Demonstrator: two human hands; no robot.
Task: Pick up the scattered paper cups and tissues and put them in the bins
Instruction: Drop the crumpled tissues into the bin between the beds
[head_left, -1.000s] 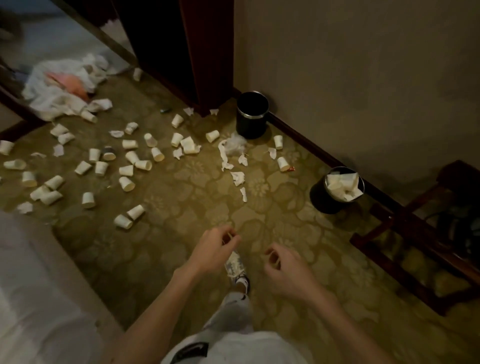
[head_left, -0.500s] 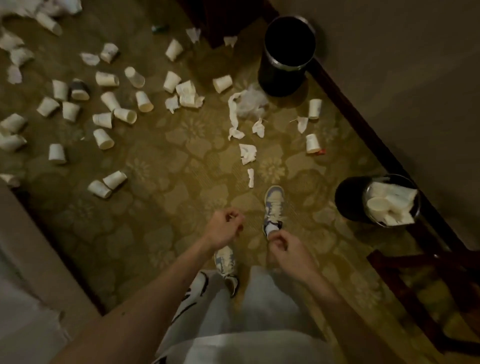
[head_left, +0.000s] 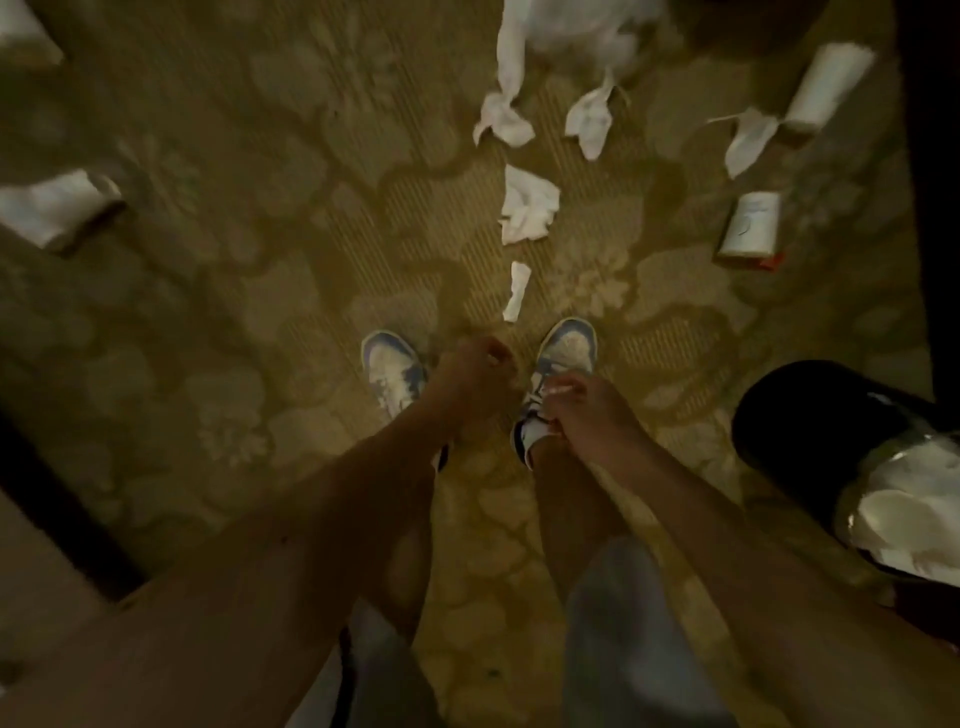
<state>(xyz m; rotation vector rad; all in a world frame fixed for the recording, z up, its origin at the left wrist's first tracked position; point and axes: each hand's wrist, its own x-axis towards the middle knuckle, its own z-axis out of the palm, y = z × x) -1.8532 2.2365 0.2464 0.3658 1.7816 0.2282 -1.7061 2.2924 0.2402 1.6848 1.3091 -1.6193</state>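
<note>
Olive-gold patterned carpet (head_left: 208, 364) filled the view. The black round bin (head_left: 789, 415), already stuffed with white paper, stood at the right edge, handy for short carries. Left of the bin, both hands hung low over blue-and-white sneakers (head_left: 395, 374). The left hand (head_left: 467, 374) and right hand (head_left: 582, 410) were loosely curled, apparently holding nothing, likely poised to reach down. Beyond the bin a white paper cup (head_left: 753, 223) lay on its side. Farther left of the bin, a crumpled white tissue (head_left: 527, 205) and a small white tissue strip (head_left: 518, 291) lay nearest the hands, probably the first pickings.
</note>
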